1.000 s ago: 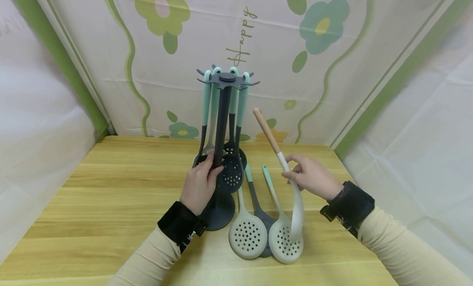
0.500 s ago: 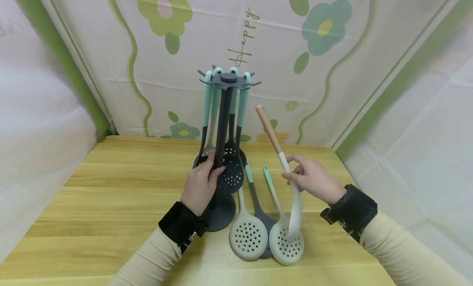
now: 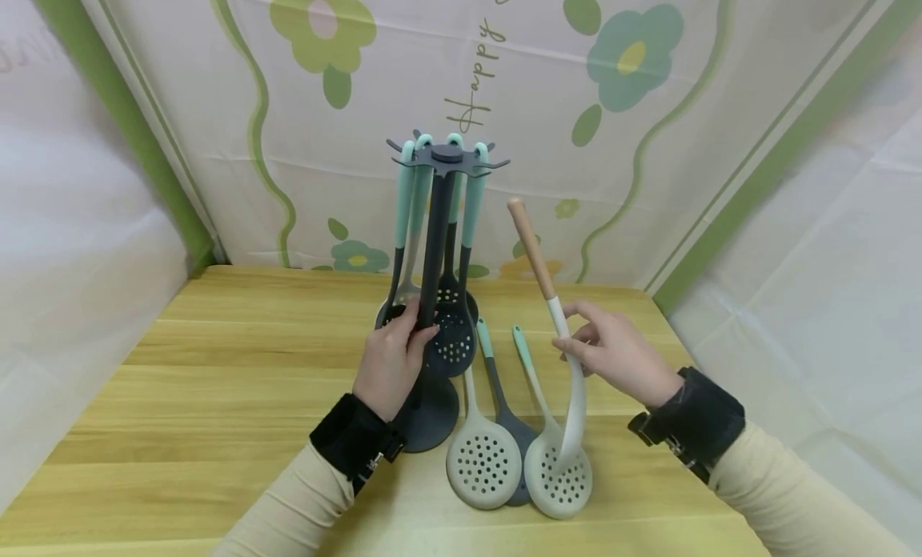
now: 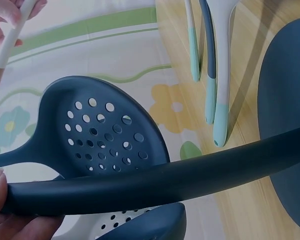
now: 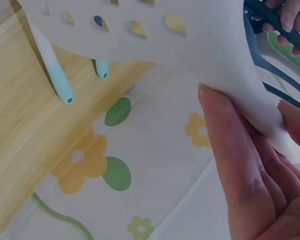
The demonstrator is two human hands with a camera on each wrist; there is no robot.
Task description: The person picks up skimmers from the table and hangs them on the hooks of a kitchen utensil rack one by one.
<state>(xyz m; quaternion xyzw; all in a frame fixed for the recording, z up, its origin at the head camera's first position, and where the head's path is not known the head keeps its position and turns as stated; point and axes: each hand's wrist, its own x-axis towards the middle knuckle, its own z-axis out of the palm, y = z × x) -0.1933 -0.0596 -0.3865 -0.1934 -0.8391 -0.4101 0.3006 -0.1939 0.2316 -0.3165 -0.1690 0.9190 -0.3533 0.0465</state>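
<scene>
Three utensils (image 3: 524, 438): lying on the table (image 3: 216, 397), foreground.
Right hand (image 3: 615, 349): fingers pinch a tan-handled white slotted utensil (image 3: 577, 397), tilted above them.
Left hand (image 3: 389, 361): fingers curled round the dark stand (image 3: 434, 245).
Backdrop: flowered cloth (image 3: 331, 197).

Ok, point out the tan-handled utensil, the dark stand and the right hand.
Tan-handled utensil (image 3: 558, 318), head view, on its white shaft.
Dark stand (image 3: 436, 245), head view, on its upright pole.
Right hand (image 3: 623, 353), head view, on its back.

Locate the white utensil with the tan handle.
In the head view, the white utensil is in the right grip, right of the dark stand, its lower end seen over the rightmost pale perforated skimmer.
</scene>
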